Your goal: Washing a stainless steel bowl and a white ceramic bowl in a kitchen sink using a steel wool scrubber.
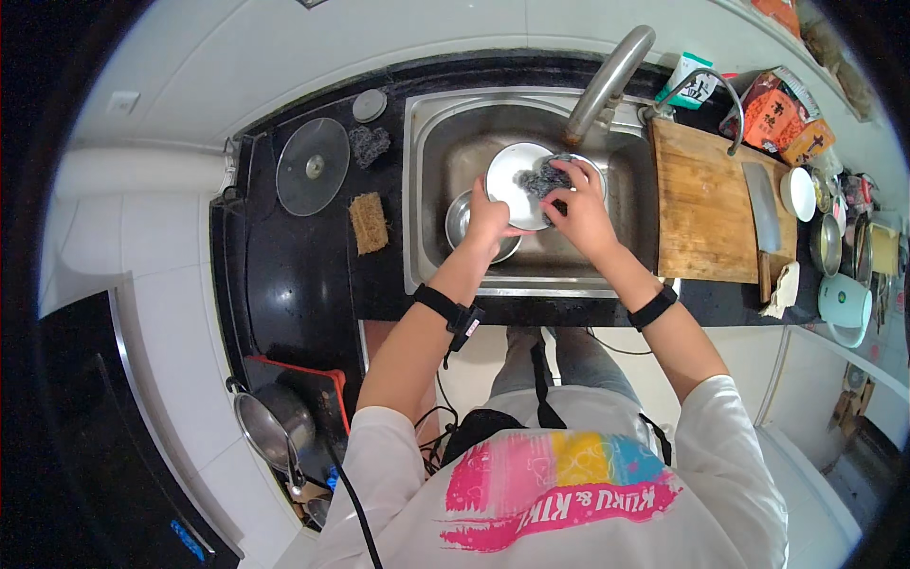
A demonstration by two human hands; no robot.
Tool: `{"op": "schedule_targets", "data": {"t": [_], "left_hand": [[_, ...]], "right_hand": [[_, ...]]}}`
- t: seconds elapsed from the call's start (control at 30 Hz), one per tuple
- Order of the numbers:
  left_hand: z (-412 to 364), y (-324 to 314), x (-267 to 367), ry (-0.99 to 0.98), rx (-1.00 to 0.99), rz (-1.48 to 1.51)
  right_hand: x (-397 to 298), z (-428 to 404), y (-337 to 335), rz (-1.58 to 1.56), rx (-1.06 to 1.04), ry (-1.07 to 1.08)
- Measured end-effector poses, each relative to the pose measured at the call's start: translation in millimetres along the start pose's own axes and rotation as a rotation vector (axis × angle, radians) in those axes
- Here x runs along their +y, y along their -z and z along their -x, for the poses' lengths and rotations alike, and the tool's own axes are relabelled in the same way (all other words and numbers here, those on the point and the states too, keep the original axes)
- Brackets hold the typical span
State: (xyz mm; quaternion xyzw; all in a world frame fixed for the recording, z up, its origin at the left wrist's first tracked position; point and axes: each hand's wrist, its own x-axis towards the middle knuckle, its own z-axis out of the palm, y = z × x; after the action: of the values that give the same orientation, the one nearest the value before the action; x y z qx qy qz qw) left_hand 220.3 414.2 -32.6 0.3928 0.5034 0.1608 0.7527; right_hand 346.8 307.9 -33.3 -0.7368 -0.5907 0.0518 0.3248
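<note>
Over the stainless steel sink (444,149), my left hand (489,219) grips a white bowl (503,178) by its near left rim, with its inside tilted up. My right hand (584,206) pinches a dark grey mesh scrubber (538,182) and presses it into that bowl. Another white dish (601,179) shows partly behind my right fingers; most of it is hidden. Lower in the sink, a metal bowl (458,226) sits partly under the white bowl and my left hand.
The steel faucet (613,78) arches over the sink's back right. A cleaver (763,206) lies on the wooden cutting board (704,206) to the right. Left of the sink are a brown scouring pad (369,223), a second grey scrubber (369,145) and a glass lid (302,185).
</note>
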Motion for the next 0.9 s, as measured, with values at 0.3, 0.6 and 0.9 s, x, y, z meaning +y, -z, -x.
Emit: {"op": "schedule_targets", "data": {"t": [0.3, 0.6, 0.9], "left_hand": [[12, -5, 7, 0.026, -0.05, -0.058], [4, 8, 5, -0.009, -0.02, -0.349], [6, 12, -5, -0.173, -0.042, -0.32]], "right_hand": [[33, -19, -26, -0.158, -0.105, -0.511], [23, -68, -21, -0.056, -0.334, -0.015], [18, -56, -30, -0.047, -0.246, -0.108]]}}
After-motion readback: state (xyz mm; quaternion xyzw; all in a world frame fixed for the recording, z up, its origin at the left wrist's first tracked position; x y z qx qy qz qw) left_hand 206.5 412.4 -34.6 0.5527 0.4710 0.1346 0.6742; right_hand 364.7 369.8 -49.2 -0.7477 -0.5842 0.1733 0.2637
